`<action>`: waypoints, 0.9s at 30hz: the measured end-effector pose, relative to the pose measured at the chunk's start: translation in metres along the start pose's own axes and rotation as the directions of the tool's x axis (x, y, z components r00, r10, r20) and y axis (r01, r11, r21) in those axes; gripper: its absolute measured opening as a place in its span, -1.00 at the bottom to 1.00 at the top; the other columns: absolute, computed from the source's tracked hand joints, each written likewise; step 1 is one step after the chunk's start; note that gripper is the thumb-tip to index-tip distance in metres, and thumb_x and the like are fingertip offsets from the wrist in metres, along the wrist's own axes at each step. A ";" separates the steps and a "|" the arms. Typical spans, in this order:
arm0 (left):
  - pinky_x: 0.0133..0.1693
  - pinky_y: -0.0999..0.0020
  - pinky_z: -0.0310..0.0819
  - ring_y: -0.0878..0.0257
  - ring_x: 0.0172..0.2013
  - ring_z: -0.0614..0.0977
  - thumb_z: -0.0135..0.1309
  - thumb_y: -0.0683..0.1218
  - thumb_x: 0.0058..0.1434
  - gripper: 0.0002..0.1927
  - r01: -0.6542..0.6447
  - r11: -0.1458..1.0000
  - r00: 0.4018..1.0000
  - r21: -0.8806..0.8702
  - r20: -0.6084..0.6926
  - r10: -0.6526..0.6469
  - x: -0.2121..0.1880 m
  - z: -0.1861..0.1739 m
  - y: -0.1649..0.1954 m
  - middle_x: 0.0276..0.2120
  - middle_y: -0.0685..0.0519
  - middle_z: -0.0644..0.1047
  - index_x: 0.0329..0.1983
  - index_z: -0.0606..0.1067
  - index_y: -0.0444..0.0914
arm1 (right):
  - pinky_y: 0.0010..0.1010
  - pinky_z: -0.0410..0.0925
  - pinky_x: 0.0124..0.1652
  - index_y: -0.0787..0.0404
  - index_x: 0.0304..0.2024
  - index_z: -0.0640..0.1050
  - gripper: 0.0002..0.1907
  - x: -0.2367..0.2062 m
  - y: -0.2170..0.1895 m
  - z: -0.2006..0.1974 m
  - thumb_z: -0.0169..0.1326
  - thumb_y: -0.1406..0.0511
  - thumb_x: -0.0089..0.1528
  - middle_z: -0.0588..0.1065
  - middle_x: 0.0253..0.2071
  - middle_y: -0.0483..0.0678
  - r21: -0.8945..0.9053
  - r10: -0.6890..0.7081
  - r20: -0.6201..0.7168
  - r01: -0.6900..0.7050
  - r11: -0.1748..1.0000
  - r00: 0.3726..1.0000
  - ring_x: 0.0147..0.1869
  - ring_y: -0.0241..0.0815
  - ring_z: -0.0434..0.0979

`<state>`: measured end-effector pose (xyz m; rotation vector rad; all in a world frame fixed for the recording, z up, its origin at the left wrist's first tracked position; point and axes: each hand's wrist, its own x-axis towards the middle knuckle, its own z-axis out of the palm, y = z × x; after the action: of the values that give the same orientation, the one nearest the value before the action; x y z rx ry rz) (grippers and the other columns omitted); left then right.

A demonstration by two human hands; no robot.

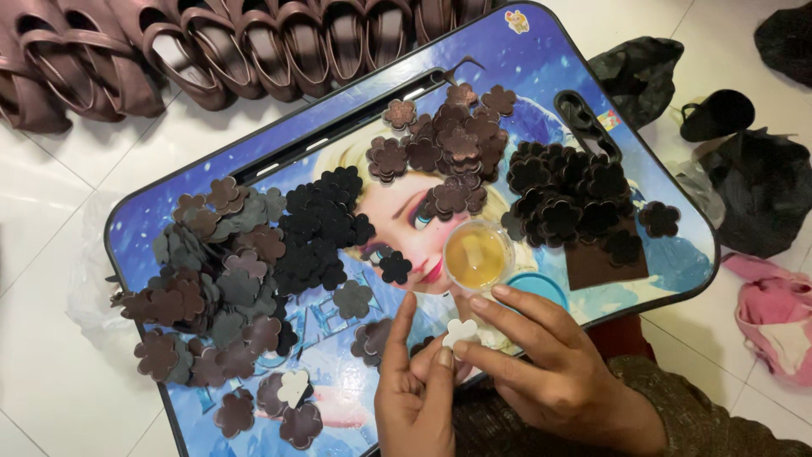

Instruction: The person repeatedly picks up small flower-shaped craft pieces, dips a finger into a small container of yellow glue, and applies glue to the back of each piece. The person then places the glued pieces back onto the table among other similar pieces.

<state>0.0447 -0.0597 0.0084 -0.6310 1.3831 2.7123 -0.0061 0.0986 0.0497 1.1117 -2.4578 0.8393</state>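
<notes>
Both my hands meet at the near edge of a blue cartoon-printed lap table [541, 68]. My left hand [414, 389] and my right hand [541, 355] pinch a small white flower-shaped cutout [462, 332] between their fingertips. Just beyond them stands a small round clear cup of yellow glue [477, 254], with a blue lid [541, 288] beside it. Piles of brown and grey flower cutouts [211, 271], black ones [326, 224] and dark brown ones [448, 144] cover the table. Another white flower [293, 386] lies on brown pieces at the near left.
A row of brown shoe uppers [228, 42] lies on the white tiled floor beyond the table. A dark pile of flowers and a brown sheet [605, 267] sit at the table's right. Black bags [753, 186] and pink cloth [774, 317] lie on the floor to the right.
</notes>
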 end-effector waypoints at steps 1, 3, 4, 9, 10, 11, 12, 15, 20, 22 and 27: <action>0.01 0.25 0.64 0.11 -0.02 0.71 -0.13 -0.33 0.27 -0.24 0.000 1.000 1.000 0.007 -0.008 0.000 0.001 0.001 0.001 0.00 -0.29 0.65 0.55 0.02 -0.25 | -0.14 0.34 0.28 0.04 0.05 0.60 -0.46 0.000 0.000 0.000 0.26 0.45 0.00 0.41 0.27 0.01 0.010 -0.014 0.001 0.014 1.000 1.000 0.38 0.11 0.37; -0.02 0.26 0.65 0.10 -0.04 0.71 -0.14 -0.32 0.27 -0.22 0.027 0.999 0.999 0.034 -0.028 -0.026 0.000 0.002 0.005 -0.02 -0.28 0.66 0.58 0.02 -0.21 | -0.11 0.33 0.26 0.07 0.05 0.61 -0.46 0.001 0.001 -0.001 0.25 0.46 -0.02 0.40 0.26 0.06 -0.028 0.017 -0.008 -0.018 0.999 1.000 0.36 0.14 0.36; -0.04 0.26 0.65 0.11 -0.05 0.71 -0.14 -0.31 0.27 -0.22 0.061 0.996 0.998 0.057 -0.035 -0.059 0.000 0.002 0.007 -0.03 -0.28 0.66 0.58 0.02 -0.19 | -0.10 0.33 0.25 0.08 0.04 0.61 -0.45 0.001 0.000 -0.001 0.25 0.46 -0.03 0.39 0.26 0.09 -0.048 0.037 -0.013 -0.037 0.998 0.999 0.36 0.16 0.36; -0.08 0.30 0.65 0.15 -0.08 0.72 -0.13 -0.31 0.24 -0.18 0.119 0.990 0.992 0.081 -0.058 -0.115 0.000 0.001 0.013 -0.02 -0.25 0.68 0.58 0.01 -0.14 | -0.16 0.36 0.24 0.05 0.04 0.62 -0.52 0.003 -0.001 0.001 0.26 0.44 0.05 0.41 0.26 0.02 -0.021 -0.010 -0.014 0.010 1.000 1.000 0.36 0.08 0.38; -0.07 0.31 0.64 0.16 -0.08 0.73 -0.13 -0.31 0.24 -0.18 0.122 0.989 0.991 0.079 -0.062 -0.117 0.001 0.001 0.012 -0.02 -0.25 0.68 0.58 0.00 -0.14 | -0.17 0.36 0.24 0.03 0.04 0.62 -0.54 0.003 -0.002 0.001 0.27 0.43 0.07 0.41 0.27 0.01 -0.026 -0.017 -0.023 0.016 1.000 1.000 0.36 0.07 0.38; -0.07 0.31 0.64 0.16 -0.08 0.73 -0.13 -0.31 0.24 -0.18 0.126 0.989 0.990 0.078 -0.068 -0.120 0.002 0.000 0.012 -0.03 -0.25 0.69 0.59 0.00 -0.13 | -0.16 0.36 0.24 0.05 0.03 0.62 -0.54 0.004 -0.001 0.002 0.26 0.43 0.07 0.41 0.26 0.03 -0.038 -0.009 -0.025 0.008 0.999 1.000 0.36 0.08 0.38; -0.08 0.31 0.63 0.16 -0.10 0.71 -0.12 -0.31 0.27 -0.20 0.080 0.993 0.996 0.087 -0.048 -0.076 0.002 0.000 0.011 -0.05 -0.27 0.68 0.59 -0.01 -0.16 | -0.14 0.35 0.24 0.06 0.03 0.63 -0.55 0.005 0.000 0.002 0.26 0.43 0.07 0.41 0.26 0.04 -0.049 -0.001 -0.025 0.000 0.999 1.000 0.35 0.09 0.38; -0.11 0.31 0.63 0.18 -0.16 0.69 -0.12 -0.31 0.31 -0.22 0.016 0.994 0.999 0.108 -0.035 -0.012 0.002 -0.001 0.008 -0.10 -0.27 0.68 0.60 0.00 -0.20 | -0.12 0.35 0.23 0.10 0.01 0.64 -0.56 0.004 -0.001 0.001 0.25 0.44 0.06 0.42 0.25 0.05 -0.086 0.000 -0.032 -0.003 0.996 0.999 0.34 0.10 0.38; -0.07 0.34 0.66 0.21 -0.09 0.74 -0.14 -0.31 0.25 -0.20 0.013 1.000 0.999 -0.003 -0.029 -0.013 0.005 -0.001 0.009 -0.06 -0.17 0.68 0.58 0.00 -0.18 | -0.12 0.35 0.24 0.11 -0.05 0.64 -0.55 -0.001 0.000 -0.005 0.15 0.47 -0.01 0.44 0.23 0.08 0.127 0.027 -0.011 -0.025 0.992 1.000 0.35 0.12 0.41; -0.11 0.34 0.67 0.21 -0.12 0.73 -0.13 -0.30 0.28 -0.19 0.048 0.997 0.998 0.057 -0.044 -0.046 0.004 0.000 0.010 -0.08 -0.19 0.68 0.60 0.00 -0.15 | -0.10 0.35 0.24 0.11 -0.08 0.62 -0.54 -0.005 0.004 -0.011 0.07 0.50 -0.03 0.44 0.21 0.13 0.302 0.072 -0.030 -0.060 0.951 0.997 0.34 0.14 0.44; -0.19 0.36 0.67 0.23 -0.17 0.73 -0.12 -0.30 0.24 -0.13 0.155 0.980 0.987 0.127 -0.061 -0.148 0.003 -0.002 0.012 -0.04 -0.18 0.69 0.61 -0.03 -0.03 | -0.24 0.49 0.08 0.20 0.02 0.53 -0.57 -0.013 0.016 0.003 0.26 0.53 0.10 0.59 0.00 0.02 0.230 0.066 -0.133 -0.034 0.973 0.989 0.14 0.05 0.61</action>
<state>0.0399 -0.0690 0.0158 -0.7661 1.4457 2.4815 -0.0099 0.1127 0.0344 1.0288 -2.3265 1.1974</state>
